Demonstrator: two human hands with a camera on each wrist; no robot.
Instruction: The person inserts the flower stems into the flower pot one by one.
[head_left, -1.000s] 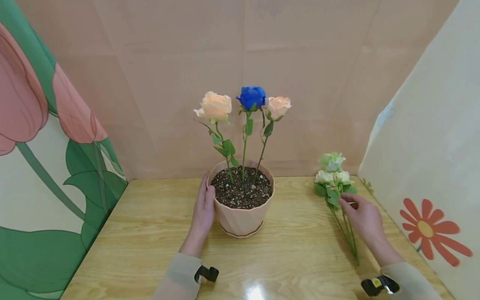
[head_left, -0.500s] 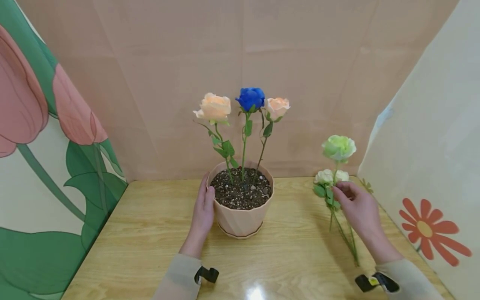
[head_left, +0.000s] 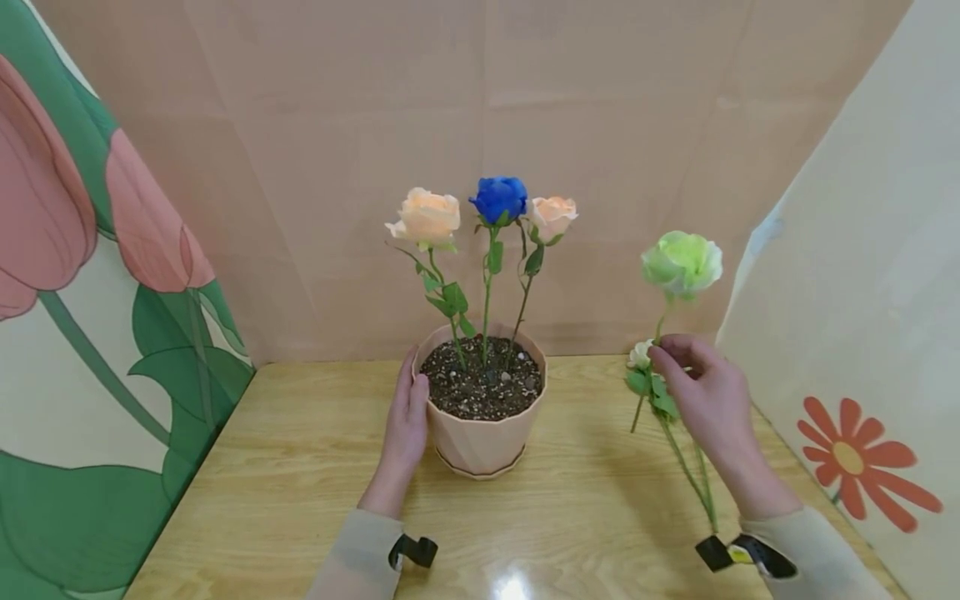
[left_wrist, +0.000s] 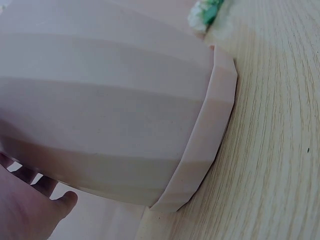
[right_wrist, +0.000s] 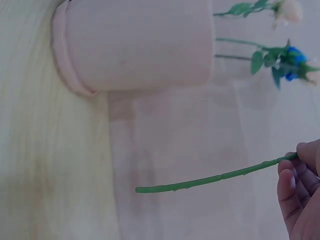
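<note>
Pot (head_left: 482,443): dark soil (head_left: 480,393), three standing roses (head_left: 501,200)
Left hand (head_left: 407,421): straight-fingered against pot's left side
Right hand (head_left: 712,402): pinches green flower (head_left: 682,263) by stem (right_wrist: 210,180), right of pot

Two sleeves, long, pale grey-beige, plain cloth. Left sleeve (head_left: 356,557) ends in a straight-edged cuff at the wrist; right sleeve (head_left: 813,554) matches in colour. Left hand (head_left: 407,417) and right hand (head_left: 716,408) both bare; right wrist view shows creases at finger joints. Wrist gear: left unit (head_left: 422,551) black, small, blocky, on a dark band over the cloth. Right unit (head_left: 714,553) also black and boxy, with a small yellow patch (head_left: 739,555) beside a glossy black strap (head_left: 774,562). Finer markings too small to read.
</note>
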